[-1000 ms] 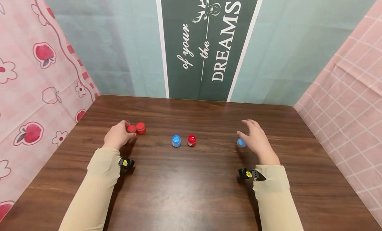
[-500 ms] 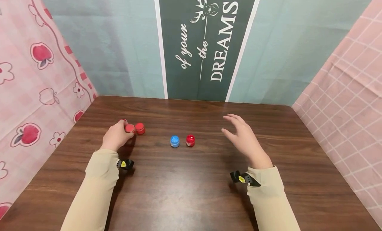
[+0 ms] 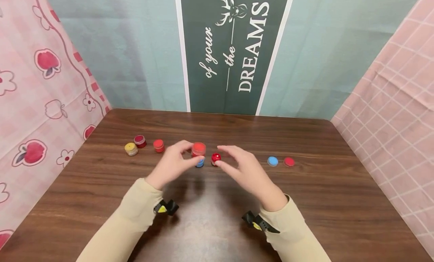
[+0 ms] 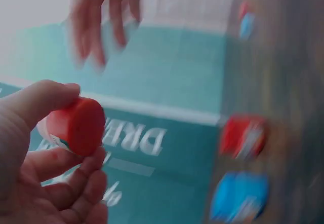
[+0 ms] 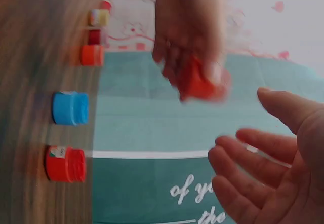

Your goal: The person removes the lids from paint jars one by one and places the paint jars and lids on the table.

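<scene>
My left hand (image 3: 171,162) pinches a small orange-red paint jar (image 3: 198,149) between thumb and fingers, raised above the table. Its lid is on, as the left wrist view shows. In the head view the held jar partly covers a blue paint jar (image 3: 200,163) standing on the table. Beside that stands a lidless red paint jar (image 3: 214,159). The blue one is lidless too, its threaded neck (image 5: 82,108) bare in the right wrist view. My right hand (image 3: 251,175) faces the left with fingers apart and nothing held, overlapping the red jar's edge in the head view.
On the right lie a blue lid (image 3: 272,161) and a red lid (image 3: 289,162). At the left stand a yellow jar (image 3: 131,149), a dark red jar (image 3: 140,141) and another orange-red jar (image 3: 158,145). A cloth backdrop (image 3: 142,66) hangs behind the table.
My left hand has lifted the orange-red jar from the left group and carried it right to the middle. My right hand has moved left from over the lids, which now show.
</scene>
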Demonstrator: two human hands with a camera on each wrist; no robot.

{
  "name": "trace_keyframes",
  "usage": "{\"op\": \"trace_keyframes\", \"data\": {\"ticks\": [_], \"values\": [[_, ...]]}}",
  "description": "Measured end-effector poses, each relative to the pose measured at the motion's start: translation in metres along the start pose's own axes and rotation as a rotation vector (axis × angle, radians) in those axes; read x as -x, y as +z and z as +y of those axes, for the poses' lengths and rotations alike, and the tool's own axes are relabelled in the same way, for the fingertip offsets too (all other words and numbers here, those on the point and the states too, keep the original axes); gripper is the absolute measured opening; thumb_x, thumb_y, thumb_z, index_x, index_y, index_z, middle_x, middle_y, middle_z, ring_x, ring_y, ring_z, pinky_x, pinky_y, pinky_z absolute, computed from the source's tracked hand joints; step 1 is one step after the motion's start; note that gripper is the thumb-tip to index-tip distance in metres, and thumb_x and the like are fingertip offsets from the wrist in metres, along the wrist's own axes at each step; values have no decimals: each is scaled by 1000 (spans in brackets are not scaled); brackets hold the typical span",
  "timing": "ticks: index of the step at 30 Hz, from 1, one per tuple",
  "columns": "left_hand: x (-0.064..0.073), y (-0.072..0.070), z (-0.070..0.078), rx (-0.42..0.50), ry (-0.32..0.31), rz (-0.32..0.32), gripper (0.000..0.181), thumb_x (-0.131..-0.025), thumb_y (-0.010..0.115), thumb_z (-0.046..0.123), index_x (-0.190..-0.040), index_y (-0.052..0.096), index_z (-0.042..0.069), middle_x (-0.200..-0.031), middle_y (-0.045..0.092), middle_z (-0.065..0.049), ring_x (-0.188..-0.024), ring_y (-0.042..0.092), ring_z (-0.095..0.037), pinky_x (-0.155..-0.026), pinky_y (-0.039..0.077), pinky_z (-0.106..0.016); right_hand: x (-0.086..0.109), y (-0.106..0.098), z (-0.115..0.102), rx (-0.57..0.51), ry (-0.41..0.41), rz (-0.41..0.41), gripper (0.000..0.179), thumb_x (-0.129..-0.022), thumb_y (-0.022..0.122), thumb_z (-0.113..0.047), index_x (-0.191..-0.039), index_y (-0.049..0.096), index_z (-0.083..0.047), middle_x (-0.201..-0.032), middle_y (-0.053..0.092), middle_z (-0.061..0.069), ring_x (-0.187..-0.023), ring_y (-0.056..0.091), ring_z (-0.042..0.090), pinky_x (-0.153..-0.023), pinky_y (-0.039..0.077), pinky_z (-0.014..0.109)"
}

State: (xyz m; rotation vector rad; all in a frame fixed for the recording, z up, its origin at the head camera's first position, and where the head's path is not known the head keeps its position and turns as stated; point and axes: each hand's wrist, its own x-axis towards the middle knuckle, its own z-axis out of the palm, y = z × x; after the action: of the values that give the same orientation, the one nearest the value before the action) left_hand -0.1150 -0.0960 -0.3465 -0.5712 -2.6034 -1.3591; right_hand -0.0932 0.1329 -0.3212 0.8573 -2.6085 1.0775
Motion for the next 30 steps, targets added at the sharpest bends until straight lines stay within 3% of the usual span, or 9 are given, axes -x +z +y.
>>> {"op": "trace_keyframes", "data": {"ticks": [6, 10, 13, 19, 22, 30], "values": [[12, 37, 14, -81, 187, 7, 21, -73, 80, 21, -88, 69, 11, -83, 61, 7, -78, 51, -12, -67, 46, -29, 4, 11, -9, 88, 43, -14, 41, -75, 78, -32, -107, 65, -11, -89, 58, -5, -80, 59, 13, -69, 49, 27], [17, 46, 20, -124, 234, 61, 23, -71, 80, 17, -89, 68, 10, -83, 62, 6, -77, 51, -10, -66, 46, -26, 5, 11, -12, 123, 67, -10, 33, -74, 80, -30, -99, 66, -12, -86, 55, -6, -76, 57, 14, -66, 49, 26], [18, 48, 21, -84, 216, 82, 26, -71, 80, 18, -93, 70, 9, -85, 65, 5, -76, 54, -9, -66, 48, -24, 5, 10, -12, 134, 54, 8, 32, -73, 80, -27, -99, 68, -12, -85, 54, -6, -72, 53, 10, -64, 47, 24], [19, 51, 22, 59, 133, 62, 30, -71, 81, 17, -98, 72, 7, -92, 69, 0, -77, 61, -11, -66, 53, -29, 4, 9, -11, 141, 16, 24, 33, -73, 80, -28, -99, 71, -10, -81, 50, -6, -64, 47, 10, -55, 42, 22], [19, 51, 21, 82, 117, 55, 30, -72, 81, 17, -98, 72, 6, -92, 69, -1, -77, 61, -11, -67, 53, -32, 3, 9, -10, 126, -4, 18, 32, -73, 80, -27, -100, 71, -11, -80, 49, -7, -63, 46, 10, -55, 42, 21], [16, 50, 19, 181, 59, -13, 28, -74, 79, 16, -99, 71, 7, -91, 69, 3, -79, 59, -17, -66, 52, -29, 2, 6, -3, 54, -103, -38, 32, -77, 77, -22, -105, 70, -8, -87, 51, -6, -68, 47, 7, -57, 43, 21]]}}
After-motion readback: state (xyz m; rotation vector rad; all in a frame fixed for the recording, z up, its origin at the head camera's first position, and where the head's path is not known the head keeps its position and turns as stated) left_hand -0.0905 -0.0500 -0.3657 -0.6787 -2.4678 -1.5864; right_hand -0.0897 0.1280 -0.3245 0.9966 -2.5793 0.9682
